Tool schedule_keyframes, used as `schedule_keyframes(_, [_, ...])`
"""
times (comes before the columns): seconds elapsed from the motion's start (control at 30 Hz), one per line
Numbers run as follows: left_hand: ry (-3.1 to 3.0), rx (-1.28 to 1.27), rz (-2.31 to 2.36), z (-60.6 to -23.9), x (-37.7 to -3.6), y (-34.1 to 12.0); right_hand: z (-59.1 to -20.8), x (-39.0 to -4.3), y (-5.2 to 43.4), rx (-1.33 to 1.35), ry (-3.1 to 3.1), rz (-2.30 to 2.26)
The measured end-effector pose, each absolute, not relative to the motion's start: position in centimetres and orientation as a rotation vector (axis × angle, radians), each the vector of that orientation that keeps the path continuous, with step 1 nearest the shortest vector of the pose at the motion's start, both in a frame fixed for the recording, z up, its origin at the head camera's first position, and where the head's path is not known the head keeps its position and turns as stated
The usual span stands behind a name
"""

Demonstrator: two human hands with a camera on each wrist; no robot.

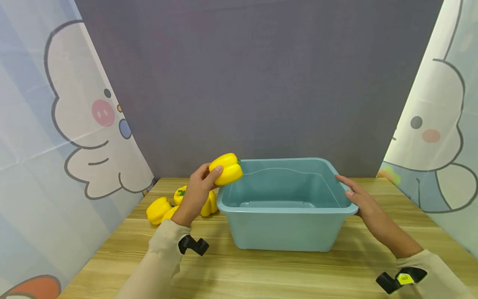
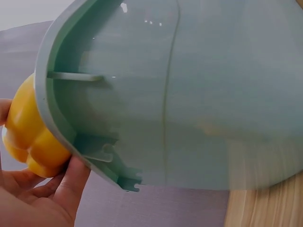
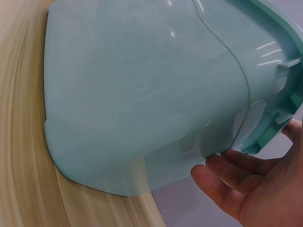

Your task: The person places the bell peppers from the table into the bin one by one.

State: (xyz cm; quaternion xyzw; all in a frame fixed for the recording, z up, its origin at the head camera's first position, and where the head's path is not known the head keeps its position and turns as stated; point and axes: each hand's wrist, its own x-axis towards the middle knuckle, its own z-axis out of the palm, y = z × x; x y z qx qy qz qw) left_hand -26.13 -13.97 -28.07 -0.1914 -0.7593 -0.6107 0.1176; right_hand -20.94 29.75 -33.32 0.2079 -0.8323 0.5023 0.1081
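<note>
A teal plastic tub [image 1: 287, 232] with water in it stands on the wooden table [image 1: 261, 274]. My left hand [image 1: 198, 189] holds a yellow bell pepper [image 1: 226, 168] just above the tub's left rim; the left wrist view shows the pepper [image 2: 28, 137] against the rim [image 2: 52, 118], fingers [image 2: 71, 184] curled under it. My right hand [image 1: 354, 195] rests with straight fingers on the tub's right rim. In the right wrist view its fingers [image 3: 232, 189] lie under the rim [image 3: 265, 137]. Three more yellow peppers [image 1: 164, 207] lie left of the tub.
A grey backdrop [image 1: 261, 83] stands behind the table. Cartoon-print curtains hang on the left [image 1: 56, 124] and right [image 1: 440, 145]. Bare wood stretches in front of the tub.
</note>
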Motion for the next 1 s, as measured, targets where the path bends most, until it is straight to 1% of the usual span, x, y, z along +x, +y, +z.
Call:
schedule_keyframes(0.57, [-2.416,-0.546,-1.772,-26.4,-26.6,-14.1,-33.3,-21.2,29.7,0.601,-2.421,1.557])
schedule_keyframes(1.0, [-2.541,-0.553,-1.739,-25.4,-27.6,-14.2,-33.4,-20.9,29.6,0.615,-2.431,1.512])
